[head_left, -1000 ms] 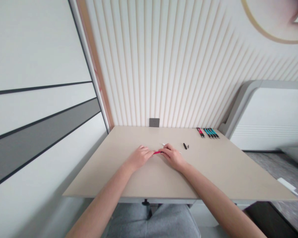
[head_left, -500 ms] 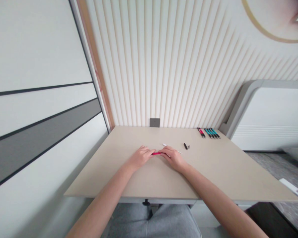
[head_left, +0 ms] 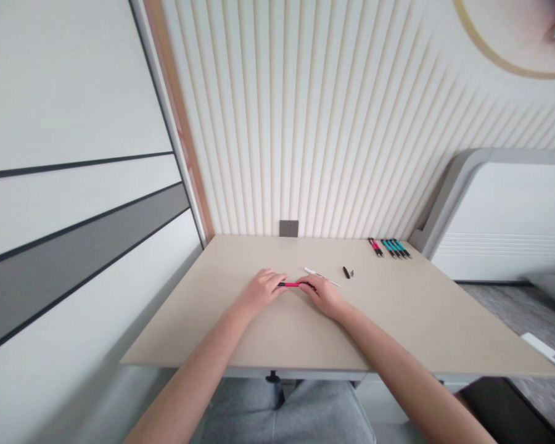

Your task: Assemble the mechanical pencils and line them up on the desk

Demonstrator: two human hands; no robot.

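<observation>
A black section now shows at the left end of a pink-and-black pen [head_left: 291, 284], where pink met the fingers half a second earlier, and more of a slim white rod [head_left: 309, 271] has come into sight beyond the right hand.

The pen lies level across the center of the frame, strung between two hands. The left hand [head_left: 261, 288] is closed in a pinch on its left end; the right hand [head_left: 324, 293] grips the right end, fingers curled over the black part. Holding both ends probably keeps the slender barrel steady and in line. Whether its tips are complete cannot be told, as fingers cover them.

Just behind the right hand, the rod slants across the table [head_left: 189, 320], partly screened by the knuckles. Right of center sit a short black piece [head_left: 346, 272] and a small dark bit [head_left: 352, 273], too small to identify. Farther right, near the table's back edge, pink pens [head_left: 376, 247] and teal pens [head_left: 396, 248] lie side by side, apparently sorted by color and well apart from the hands.
</observation>
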